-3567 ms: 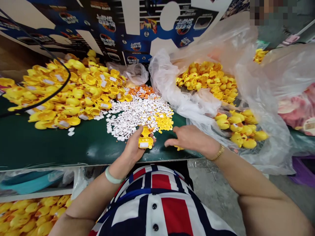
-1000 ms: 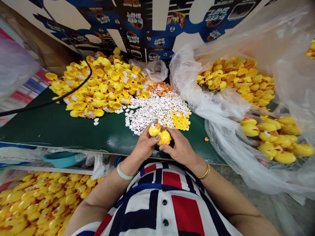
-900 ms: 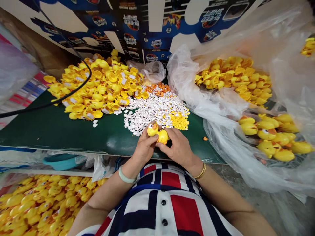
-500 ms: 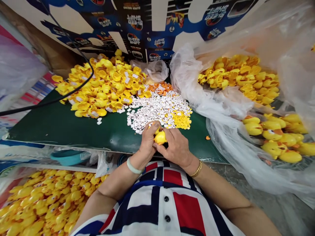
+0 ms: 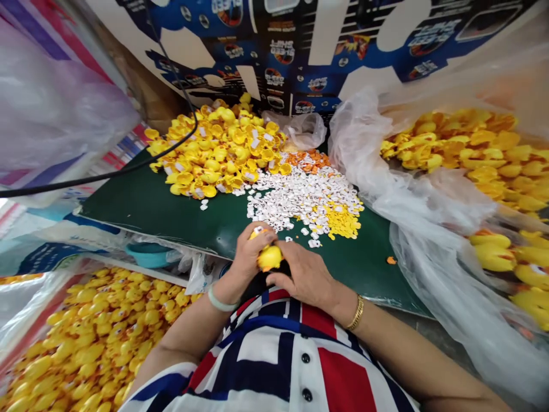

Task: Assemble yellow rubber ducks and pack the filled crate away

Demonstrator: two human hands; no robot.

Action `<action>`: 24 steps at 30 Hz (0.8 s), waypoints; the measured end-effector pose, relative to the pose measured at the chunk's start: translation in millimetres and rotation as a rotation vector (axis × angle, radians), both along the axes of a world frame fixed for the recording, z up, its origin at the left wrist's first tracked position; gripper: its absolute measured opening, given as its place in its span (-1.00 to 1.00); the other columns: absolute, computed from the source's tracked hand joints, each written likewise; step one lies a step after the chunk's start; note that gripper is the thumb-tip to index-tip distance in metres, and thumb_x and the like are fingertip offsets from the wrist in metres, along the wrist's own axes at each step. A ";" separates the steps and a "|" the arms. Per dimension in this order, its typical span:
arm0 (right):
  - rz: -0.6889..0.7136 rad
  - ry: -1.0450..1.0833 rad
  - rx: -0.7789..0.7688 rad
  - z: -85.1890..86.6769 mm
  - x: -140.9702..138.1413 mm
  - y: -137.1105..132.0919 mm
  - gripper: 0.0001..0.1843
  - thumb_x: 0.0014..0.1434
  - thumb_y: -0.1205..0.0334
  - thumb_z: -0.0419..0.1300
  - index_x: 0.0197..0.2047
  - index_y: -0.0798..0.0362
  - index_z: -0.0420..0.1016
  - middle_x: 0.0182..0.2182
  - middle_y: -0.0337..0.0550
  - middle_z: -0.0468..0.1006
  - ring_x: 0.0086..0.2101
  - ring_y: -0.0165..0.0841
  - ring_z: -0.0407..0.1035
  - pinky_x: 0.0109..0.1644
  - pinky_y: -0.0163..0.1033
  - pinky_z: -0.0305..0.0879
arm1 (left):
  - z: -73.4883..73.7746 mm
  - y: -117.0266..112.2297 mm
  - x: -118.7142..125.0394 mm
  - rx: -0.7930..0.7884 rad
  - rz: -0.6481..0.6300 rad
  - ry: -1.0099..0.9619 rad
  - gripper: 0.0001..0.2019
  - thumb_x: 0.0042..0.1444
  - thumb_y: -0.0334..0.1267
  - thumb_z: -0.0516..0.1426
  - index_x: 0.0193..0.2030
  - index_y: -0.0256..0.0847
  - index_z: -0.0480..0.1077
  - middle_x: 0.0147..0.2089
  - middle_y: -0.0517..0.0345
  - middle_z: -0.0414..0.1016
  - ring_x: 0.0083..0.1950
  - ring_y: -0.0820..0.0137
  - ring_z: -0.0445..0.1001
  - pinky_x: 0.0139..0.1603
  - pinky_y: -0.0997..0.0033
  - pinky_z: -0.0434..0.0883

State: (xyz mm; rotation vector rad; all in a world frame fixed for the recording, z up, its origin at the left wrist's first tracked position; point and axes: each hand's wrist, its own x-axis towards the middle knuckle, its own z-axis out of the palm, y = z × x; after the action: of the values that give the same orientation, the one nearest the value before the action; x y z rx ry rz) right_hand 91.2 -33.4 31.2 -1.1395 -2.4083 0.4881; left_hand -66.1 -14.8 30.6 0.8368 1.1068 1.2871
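Note:
A small yellow toy duck [image 5: 270, 258] is gripped by my left hand [image 5: 249, 252], with fingers wrapped round its far side. Part of the duck is covered by those fingers. My right hand [image 5: 309, 276] is close beside the duck, thumb and forefinger spread apart; its fingertip is at the duck's edge, and whether it touches I cannot tell. Just beyond both hands lies a heap of small white eye pieces [image 5: 283, 197], with small yellow pieces [image 5: 344, 220] at its right and orange pieces [image 5: 306, 160] behind.
Yellow duck shells [image 5: 214, 151] are piled on the green table [image 5: 141, 212]. More shells [image 5: 463, 143] and ducks [image 5: 493, 252] lie in clear plastic [image 5: 412, 229] at right. A bin of ducks [image 5: 107, 332] stands lower left. A black cable [image 5: 128, 169] crosses the left.
My right thumb and fingers have come away from the duck and spread, while my left hand keeps hold of it. The view has swung left, so the table appears shifted right.

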 end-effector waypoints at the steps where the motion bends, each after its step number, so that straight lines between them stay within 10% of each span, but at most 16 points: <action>1: 0.084 -0.024 -0.007 2.3 -1.1 4.3 -0.36 0.27 -0.22 0.10 0.22 0.06 0.25 -0.02 0.01 0.49 -0.08 -0.18 0.41 -0.08 -0.07 0.39 | -0.5 -7.7 -23.5 -0.022 0.008 0.125 -0.73 -0.12 -0.07 0.32 -0.33 -0.14 0.43 -0.37 0.23 0.47 -0.45 0.45 0.39 -0.41 0.46 0.35; 7: 0.080 -0.228 0.072 16.5 13.6 68.5 -0.74 0.38 0.07 0.07 -0.04 0.03 0.47 -0.12 -0.05 0.54 -0.11 -0.19 0.41 -0.19 -0.14 0.35 | -0.6 -79.6 -205.9 -0.536 0.006 1.515 -0.57 -0.12 0.17 0.25 -0.24 -0.10 0.51 -0.28 -0.05 0.55 -0.14 -0.12 0.51 -0.14 -0.01 0.40; 10: 0.062 -0.279 0.105 14.1 11.2 86.1 -0.79 0.37 0.12 0.09 -0.14 0.03 0.48 -0.22 -0.07 0.54 -0.18 -0.21 0.41 -0.23 -0.16 0.30 | -4.4 -98.5 -248.8 -0.563 0.069 1.834 -0.45 -0.03 0.16 0.18 -0.04 -0.24 0.50 -0.08 -0.30 0.54 0.02 -0.26 0.46 0.01 -0.14 0.35; 16: 0.311 -0.259 0.239 0.4 -25.7 47.4 -0.86 0.33 0.16 0.15 -0.14 0.04 0.45 -0.27 -0.09 0.50 -0.24 -0.23 0.34 -0.32 -0.20 0.20 | -6.5 4.3 -203.9 0.157 0.210 1.661 -0.54 0.31 -0.07 -0.09 0.23 -0.20 0.35 0.21 -0.14 0.39 0.25 0.14 0.34 0.25 0.18 0.25; 20: 0.331 -0.269 0.255 -2.8 -18.9 21.2 -0.85 0.35 0.15 0.12 -0.17 0.04 0.45 -0.30 -0.10 0.48 -0.27 -0.24 0.30 -0.31 -0.17 0.19 | 6.4 95.9 -180.5 0.271 0.102 1.784 -0.55 0.26 -0.18 -0.01 0.24 -0.26 0.33 0.30 -0.26 0.27 0.30 -0.04 0.21 0.27 0.01 0.15; 24: 0.283 -0.280 0.192 -6.1 14.5 14.2 -0.79 0.39 0.15 0.05 -0.17 0.03 0.48 -0.31 -0.12 0.50 -0.28 -0.27 0.29 -0.31 -0.18 0.18 | 9.6 132.8 -170.6 0.200 0.030 1.905 -0.60 0.14 -0.21 0.11 0.10 -0.31 0.40 0.17 -0.34 0.29 0.20 -0.18 0.22 0.13 -0.07 0.23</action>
State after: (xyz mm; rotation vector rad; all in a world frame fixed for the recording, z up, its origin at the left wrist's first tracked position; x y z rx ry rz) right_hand 105.8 -19.2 25.1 -0.8346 -2.8078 0.1838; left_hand -236.8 118.1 40.2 2.3268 2.3501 0.2447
